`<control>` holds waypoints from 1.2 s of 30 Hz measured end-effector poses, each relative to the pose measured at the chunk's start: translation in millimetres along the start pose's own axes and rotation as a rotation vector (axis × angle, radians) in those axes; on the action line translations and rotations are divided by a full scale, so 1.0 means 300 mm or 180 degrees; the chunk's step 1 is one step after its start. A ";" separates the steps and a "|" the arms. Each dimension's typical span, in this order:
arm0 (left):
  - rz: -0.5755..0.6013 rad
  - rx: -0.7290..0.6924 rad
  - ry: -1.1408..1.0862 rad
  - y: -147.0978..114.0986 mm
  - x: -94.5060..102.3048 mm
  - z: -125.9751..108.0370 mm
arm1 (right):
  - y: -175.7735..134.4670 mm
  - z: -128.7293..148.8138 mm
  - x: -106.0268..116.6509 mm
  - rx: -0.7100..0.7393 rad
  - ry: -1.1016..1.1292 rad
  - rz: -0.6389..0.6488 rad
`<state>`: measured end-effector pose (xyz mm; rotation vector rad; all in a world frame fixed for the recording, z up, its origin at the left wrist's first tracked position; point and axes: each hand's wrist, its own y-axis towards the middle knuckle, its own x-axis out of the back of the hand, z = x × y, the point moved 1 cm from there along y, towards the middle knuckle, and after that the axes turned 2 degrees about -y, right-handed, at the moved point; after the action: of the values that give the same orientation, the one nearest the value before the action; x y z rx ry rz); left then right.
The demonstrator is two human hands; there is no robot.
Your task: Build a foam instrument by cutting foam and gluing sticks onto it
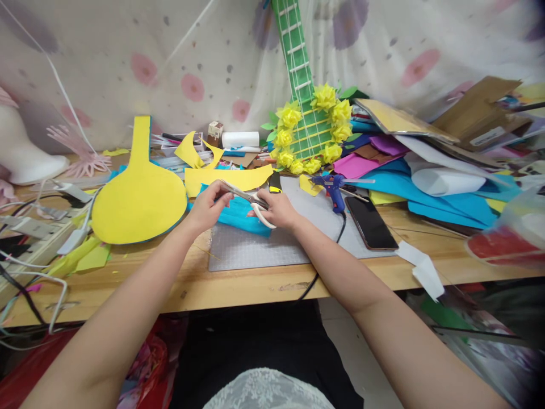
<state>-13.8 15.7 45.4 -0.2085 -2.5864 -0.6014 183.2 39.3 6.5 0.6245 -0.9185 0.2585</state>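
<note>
My right hand [279, 209] is wrapped round the white-handled scissors [263, 216], whose metal blades point left. My left hand [207, 205] is closed in a pinch at the blade tips; whatever sits between its fingers is too small or hidden to make out. Under both hands lies a blue folded sheet [244, 218], partly on the grey cutting mat [259, 250]. Just behind them is a yellow curved strip [232, 179]. To the left rests a yellow banjo-shaped cutout [138, 199] with a blue edge.
A green paper guitar [304, 128] with yellow flowers leans on the curtain. On the right are a blue glue gun [334, 187] with a trailing cord, a phone [370, 222], stacked coloured sheets [447, 193] and a red-and-clear container [506, 241]. Cables and a power strip [38, 241] crowd the left.
</note>
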 end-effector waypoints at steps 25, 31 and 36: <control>0.0242 0.0210 0.2647 -0.023 -0.156 -0.136 | 0.001 -0.163 0.123 -0.2488 -0.1339 0.0399; 0.0442 -0.0086 0.2868 -0.026 -0.230 -0.102 | -0.004 -0.156 0.115 -0.2191 -0.1377 0.0134; 0.0624 -0.0758 0.2904 -0.030 -0.229 -0.087 | 0.016 -0.100 0.086 -0.1505 -0.0207 -0.0635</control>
<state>55.0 -6.7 29.6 -0.1993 -1.5995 -0.7163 215.9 59.9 15.8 0.2828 -0.9310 -0.1581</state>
